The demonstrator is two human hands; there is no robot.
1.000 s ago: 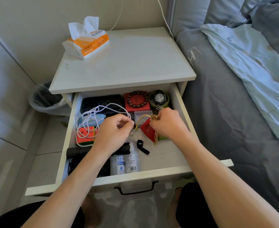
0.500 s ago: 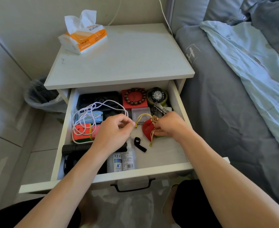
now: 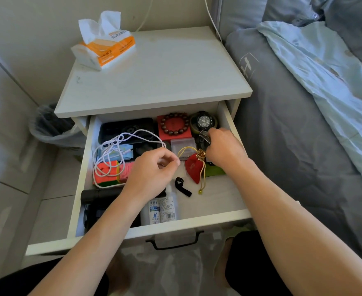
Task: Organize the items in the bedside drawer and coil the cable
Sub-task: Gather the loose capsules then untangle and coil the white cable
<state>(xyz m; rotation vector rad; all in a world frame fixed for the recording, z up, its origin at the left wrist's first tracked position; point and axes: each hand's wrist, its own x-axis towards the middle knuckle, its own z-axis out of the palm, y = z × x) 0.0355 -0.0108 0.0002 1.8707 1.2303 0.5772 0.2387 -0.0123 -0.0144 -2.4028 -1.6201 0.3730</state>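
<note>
head view: both hands (image 3: 154, 167) reach into the open drawer (image 3: 85, 167).

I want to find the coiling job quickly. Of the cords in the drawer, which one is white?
The long white cable, lying in loose loops over the colourful cube on the drawer's left side. The other cord is the short gold drawstring on the red pouch.

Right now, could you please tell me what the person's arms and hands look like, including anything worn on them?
Both forearms are bare up to the frame edge, with no sleeves visible. The left hand and right hand carry no gloves, and no rings, watch or wristband show. Dark clothing appears only at the lap.
</note>
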